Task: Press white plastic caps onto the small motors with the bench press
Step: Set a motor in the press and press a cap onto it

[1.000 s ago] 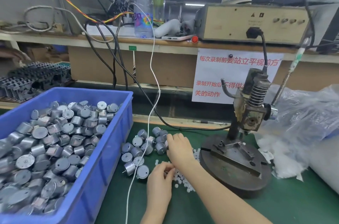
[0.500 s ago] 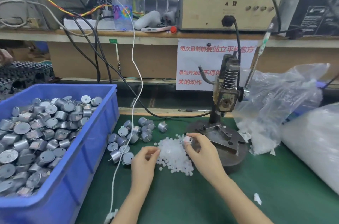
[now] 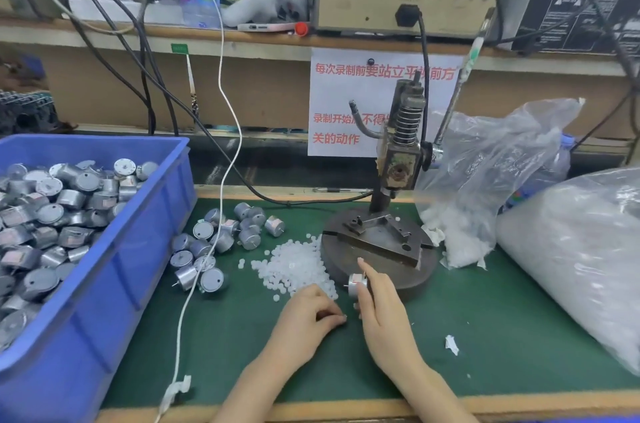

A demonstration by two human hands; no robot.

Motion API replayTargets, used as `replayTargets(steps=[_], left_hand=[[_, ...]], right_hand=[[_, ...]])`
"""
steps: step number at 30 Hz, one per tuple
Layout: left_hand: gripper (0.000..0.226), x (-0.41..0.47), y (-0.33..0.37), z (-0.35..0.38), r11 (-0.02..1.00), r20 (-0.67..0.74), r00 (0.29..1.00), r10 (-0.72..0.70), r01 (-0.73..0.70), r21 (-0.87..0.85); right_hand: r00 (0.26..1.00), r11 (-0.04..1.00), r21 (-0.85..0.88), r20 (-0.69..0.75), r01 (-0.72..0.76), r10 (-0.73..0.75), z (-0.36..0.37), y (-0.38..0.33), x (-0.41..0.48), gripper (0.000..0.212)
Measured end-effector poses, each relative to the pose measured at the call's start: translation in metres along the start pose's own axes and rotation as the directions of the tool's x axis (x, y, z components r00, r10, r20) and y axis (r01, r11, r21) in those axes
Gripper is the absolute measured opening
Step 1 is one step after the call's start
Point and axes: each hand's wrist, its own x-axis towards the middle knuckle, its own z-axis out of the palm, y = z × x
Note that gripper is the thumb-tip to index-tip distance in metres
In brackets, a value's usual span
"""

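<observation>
Gripping 1 small silver motor [image 3: 355,285] in the right hand [image 3: 382,313], just in front of the round base of the bench press [image 3: 398,166], low over the green mat [image 3: 502,318]. Curling the left hand [image 3: 304,315] at the near edge of the pile of white plastic caps [image 3: 294,265], pressing fingertips together; impossible to tell whether pinching a cap. Showing loose motors [image 3: 249,239] lying between the caps and a blue bin [image 3: 138,249] heaped with more, and 2 clear plastic bags [image 3: 571,249] right of the press.
</observation>
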Motion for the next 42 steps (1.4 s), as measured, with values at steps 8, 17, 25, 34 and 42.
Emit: replayTargets(steps=[8,17,25,34,42], left_hand=[[0.016,-0.005,-0.002,-0.007,0.989,-0.151,0.984,-0.092,0.073,-0.128],[0.020,-0.010,-0.006,-0.007,0.984,-0.221,0.967,-0.127,0.095,-0.148],[0.027,-0.011,-0.007,-0.008,0.975,-0.210,0.966,-0.148,0.108,-0.193],[0.023,-0.011,-0.007,-0.008,0.959,-0.202,0.962,-0.183,0.130,-0.250],[0.024,-0.009,-0.012,-0.009,0.910,-0.182,0.947,-0.265,0.183,-0.372]], right_hand=[[0.987,0.972,-0.209,0.146,0.103,-0.073,0.007,0.008,-0.005,0.043],[0.963,0.948,-0.293,0.267,0.125,-0.044,0.009,0.009,-0.002,0.046],[0.954,0.926,-0.346,0.295,0.150,-0.044,0.008,0.010,-0.001,0.048],[0.944,0.801,-0.537,0.316,0.263,-0.097,0.014,0.010,-0.004,0.052],[0.945,0.777,-0.576,0.318,0.256,-0.076,0.016,0.007,-0.003,0.052]])
